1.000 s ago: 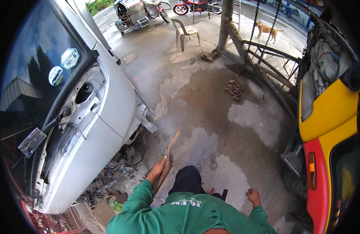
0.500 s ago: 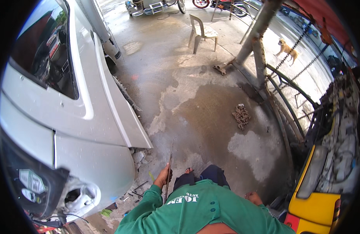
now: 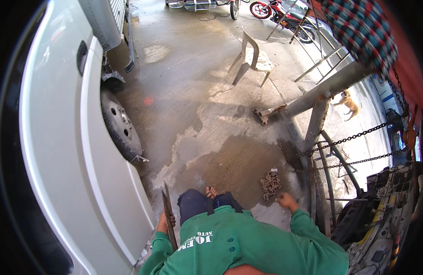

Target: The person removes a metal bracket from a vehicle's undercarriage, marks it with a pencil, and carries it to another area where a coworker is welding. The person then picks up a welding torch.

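My left hand [image 3: 162, 222] is closed around a long, dark, rusty-looking metal bar [image 3: 167, 198]. The bar stands nearly upright beside my left thigh, with its pointed end up and its lower part along my sleeve; it may be two strips side by side. My right hand [image 3: 288, 201] is out to the right with its fingers curled, and no object shows in it. It appears just right of a heap of rusty chain [image 3: 270, 184] on the floor, with no contact visible.
A silver-white vehicle [image 3: 101, 192] with an exposed wheel [image 3: 120, 120] flanks my left. Rightward stand a metal frame [image 3: 314, 123] with taut chains [image 3: 358, 135] and stripped vehicle parts [image 3: 381, 215]. Ahead are a plastic chair [image 3: 255, 59], a red motorcycle [image 3: 284, 20] and a dog [image 3: 349, 104].
My view has shifted forward along the vehicle, bringing its wheel into sight. My right hand has swung out and forward near the chain heap. The bar stays in my left hand.
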